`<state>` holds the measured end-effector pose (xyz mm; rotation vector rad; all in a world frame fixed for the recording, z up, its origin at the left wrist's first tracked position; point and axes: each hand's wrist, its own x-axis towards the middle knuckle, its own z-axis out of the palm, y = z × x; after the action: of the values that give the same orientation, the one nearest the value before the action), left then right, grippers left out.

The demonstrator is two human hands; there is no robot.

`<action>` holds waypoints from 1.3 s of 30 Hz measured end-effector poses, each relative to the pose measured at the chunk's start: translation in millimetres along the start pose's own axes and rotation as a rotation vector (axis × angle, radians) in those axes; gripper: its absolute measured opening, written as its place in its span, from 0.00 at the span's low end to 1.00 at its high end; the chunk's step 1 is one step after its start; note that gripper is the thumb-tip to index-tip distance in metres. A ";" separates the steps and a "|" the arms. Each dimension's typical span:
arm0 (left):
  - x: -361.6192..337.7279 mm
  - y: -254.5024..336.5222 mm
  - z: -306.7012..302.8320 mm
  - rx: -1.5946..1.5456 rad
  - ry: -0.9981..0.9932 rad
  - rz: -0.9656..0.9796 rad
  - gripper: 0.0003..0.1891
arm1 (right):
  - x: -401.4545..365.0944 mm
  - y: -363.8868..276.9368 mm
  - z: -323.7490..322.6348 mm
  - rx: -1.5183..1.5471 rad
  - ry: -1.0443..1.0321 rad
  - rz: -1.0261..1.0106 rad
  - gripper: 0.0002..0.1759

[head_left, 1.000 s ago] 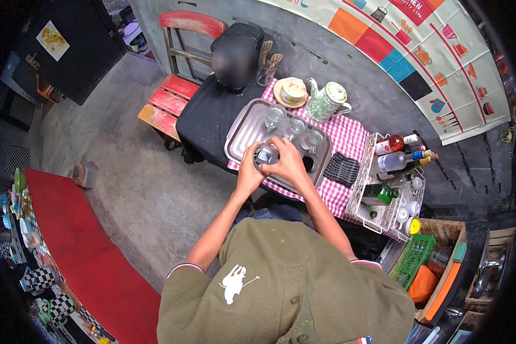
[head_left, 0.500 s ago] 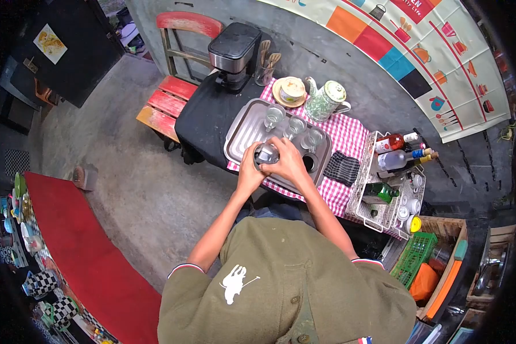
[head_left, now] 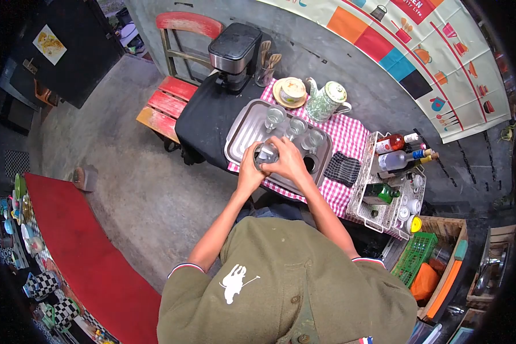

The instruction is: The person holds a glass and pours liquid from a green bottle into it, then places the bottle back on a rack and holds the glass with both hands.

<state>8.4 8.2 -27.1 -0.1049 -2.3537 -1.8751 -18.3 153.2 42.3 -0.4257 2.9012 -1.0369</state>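
Over the near edge of the brown tray (head_left: 239,135), my left hand (head_left: 250,170) and my right hand (head_left: 288,160) are closed around a shiny dark round vessel (head_left: 266,155). Its exact kind is hidden by my fingers. Three clear glass mugs (head_left: 296,127) stand in a slanting row in the tray beyond my hands. Just right of my right hand, a round cup with a dark inside (head_left: 310,164) is in the tray.
A checked cloth (head_left: 350,129) lies under the tray. Behind stand a green speckled teapot (head_left: 328,102), a cup on a saucer (head_left: 292,92) and a coffee maker (head_left: 233,54). To the right are a folded dark cloth (head_left: 343,169) and a white rack (head_left: 364,198) with bottles.
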 end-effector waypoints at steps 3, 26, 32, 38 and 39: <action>0.2 -2.5 -0.8 -0.012 -0.003 -0.002 0.43 | 1.2 -0.5 -0.8 -0.004 -0.010 -0.004 0.35; 6.9 -11.6 -3.1 -0.011 -0.002 -0.003 0.44 | 12.3 -2.4 0.2 -0.049 -0.063 0.019 0.38; 9.4 -11.2 -3.9 -0.001 -0.012 -0.018 0.44 | 14.8 -2.1 0.3 -0.094 -0.061 0.016 0.39; 11.6 -12.2 -4.8 0.003 -0.002 -0.014 0.44 | 19.6 -2.9 1.1 -0.142 -0.094 0.035 0.41; 12.3 -12.5 -5.0 0.003 -0.007 -0.021 0.44 | 20.7 -2.9 0.8 -0.143 -0.102 0.041 0.41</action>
<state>-5.2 0.2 -36.2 -0.0861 -2.3715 -1.8832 -37.4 145.0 44.8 -0.4098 2.8897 -0.7815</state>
